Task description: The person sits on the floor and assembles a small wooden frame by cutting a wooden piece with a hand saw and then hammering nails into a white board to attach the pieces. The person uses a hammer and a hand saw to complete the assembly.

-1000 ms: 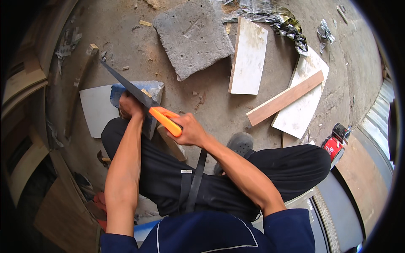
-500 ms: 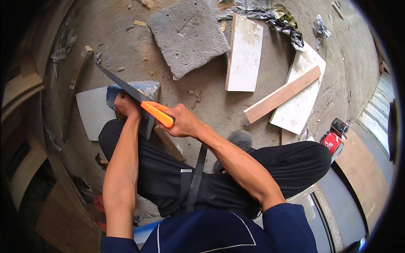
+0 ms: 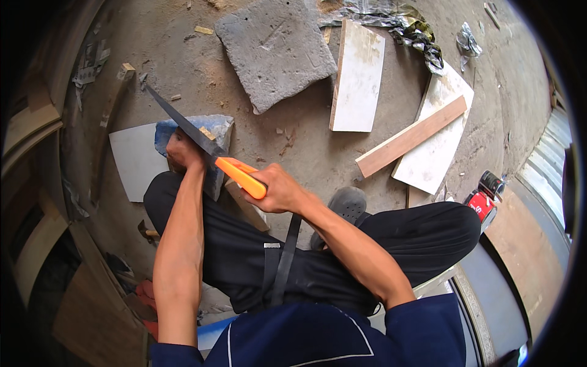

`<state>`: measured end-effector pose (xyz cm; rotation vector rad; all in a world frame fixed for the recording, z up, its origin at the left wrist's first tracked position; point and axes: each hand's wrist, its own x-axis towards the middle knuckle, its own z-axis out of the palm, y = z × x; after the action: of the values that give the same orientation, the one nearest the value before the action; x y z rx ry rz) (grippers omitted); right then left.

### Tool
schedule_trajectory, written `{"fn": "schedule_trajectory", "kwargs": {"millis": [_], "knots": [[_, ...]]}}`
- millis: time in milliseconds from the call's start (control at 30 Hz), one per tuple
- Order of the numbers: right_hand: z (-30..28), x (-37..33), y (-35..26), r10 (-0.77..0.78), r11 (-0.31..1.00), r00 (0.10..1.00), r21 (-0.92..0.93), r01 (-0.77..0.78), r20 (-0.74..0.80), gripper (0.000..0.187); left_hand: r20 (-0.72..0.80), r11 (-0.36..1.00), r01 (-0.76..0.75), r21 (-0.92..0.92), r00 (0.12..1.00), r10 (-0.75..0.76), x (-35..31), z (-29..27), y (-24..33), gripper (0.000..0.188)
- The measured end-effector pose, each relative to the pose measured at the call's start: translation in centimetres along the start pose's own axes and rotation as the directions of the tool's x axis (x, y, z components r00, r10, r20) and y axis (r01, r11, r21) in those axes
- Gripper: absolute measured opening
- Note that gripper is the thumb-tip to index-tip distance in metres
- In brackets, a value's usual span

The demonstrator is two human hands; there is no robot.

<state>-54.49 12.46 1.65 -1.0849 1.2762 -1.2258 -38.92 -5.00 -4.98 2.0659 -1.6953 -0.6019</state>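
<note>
My right hand point(image 3: 278, 188) is wrapped round the orange handle of a handsaw point(image 3: 242, 176). Its dark blade slants up and to the left, passing close over my left hand point(image 3: 183, 150). That hand is closed at a grey block with blue stains point(image 3: 221, 127), gripping a piece of wood point(image 3: 208, 133). Only a pale end of the wood shows beside the blade; the rest lies hidden under the hand and saw. Left of the block, a white board point(image 3: 136, 160) lies partly under it.
A rough concrete slab point(image 3: 275, 55) lies ahead, with a white board point(image 3: 359, 79) beside it. Farther right, a brown wood strip point(image 3: 413, 137) crosses another white board point(image 3: 437, 137). A red power tool point(image 3: 482, 205) sits by my right knee, a hammer point(image 3: 147, 231) by my left.
The handsaw has been drawn back toward me, down and to the right, with my right hand. A pale wood end now shows beside the blade. My left hand stays at the block.
</note>
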Motion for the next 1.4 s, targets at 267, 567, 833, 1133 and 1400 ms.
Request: {"fn": "schedule_trajectory", "kwargs": {"millis": [267,567,833,1133,1400], "knots": [[0.2,-0.7,0.8,0.041,0.997,0.999,-0.066,-0.040,0.020,0.017,-0.044,0.986,0.115,0.121,0.993,-0.110,-0.4,0.0,1.4,0.046],[-0.4,-1.0,0.9,-0.002,1.000,1.000,-0.012,0.002,0.012,0.014,-0.041,0.987,0.090,0.133,0.995,-0.085,-0.2,0.2,1.2,0.050],[-1.3,1.1,1.4,0.020,1.000,0.999,-0.024,-0.019,0.048,0.011,-0.062,0.984,0.056,0.168,0.997,-0.046,0.2,0.8,1.0,0.048],[-1.5,0.2,0.7,0.046,0.997,0.997,-0.067,-0.042,0.057,0.011,-0.053,0.984,0.049,0.170,0.998,-0.040,0.4,0.8,0.9,0.049],[-2.1,-0.5,0.5,0.085,0.996,0.990,-0.046,-0.080,0.111,0.013,-0.100,0.970,0.057,0.238,0.994,-0.034,0.5,1.1,0.5,0.049]]}}
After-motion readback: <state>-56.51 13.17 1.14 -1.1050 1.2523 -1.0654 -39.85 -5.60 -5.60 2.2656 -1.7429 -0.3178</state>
